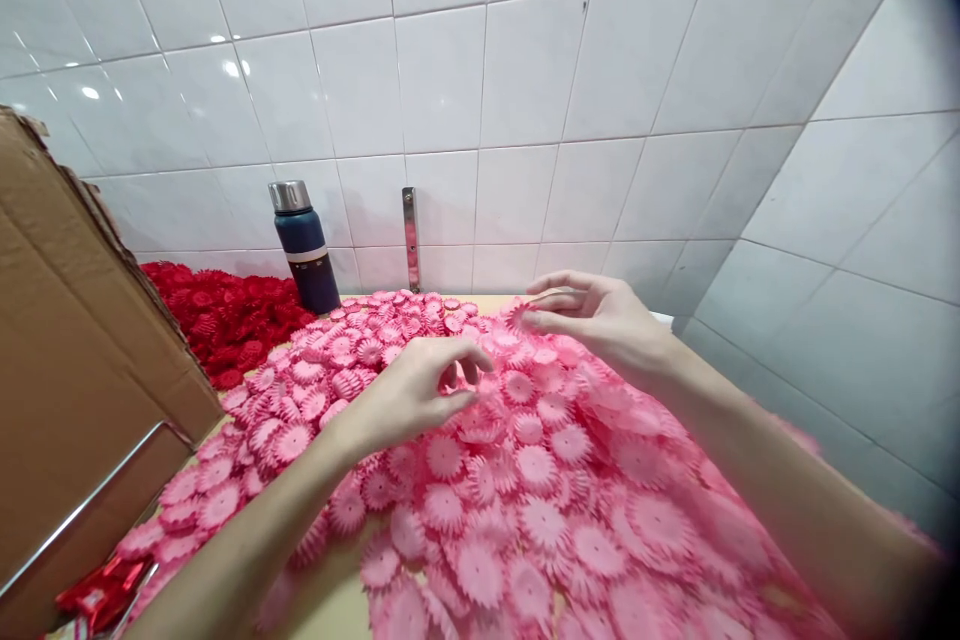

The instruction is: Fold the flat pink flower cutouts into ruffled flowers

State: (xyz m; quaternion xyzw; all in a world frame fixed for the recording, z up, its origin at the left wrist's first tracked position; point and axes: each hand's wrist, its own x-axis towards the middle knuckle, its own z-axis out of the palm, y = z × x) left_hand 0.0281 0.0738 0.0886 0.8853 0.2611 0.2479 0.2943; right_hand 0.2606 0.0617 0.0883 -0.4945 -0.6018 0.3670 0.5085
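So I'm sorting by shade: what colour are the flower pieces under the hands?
Pink flower pieces, clearest in the head view.

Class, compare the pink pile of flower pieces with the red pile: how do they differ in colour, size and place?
The pink pile is pale pink and covers most of the table; the red pile is deep red and looks smaller. Both hands, left hand and right hand, are on the pink pile; the red pile lies untouched beside the flask. Both hold frilled round flower pieces.

flowers (540, 480) heaped on table, flask (304, 245) behind, box (82, 370) at left
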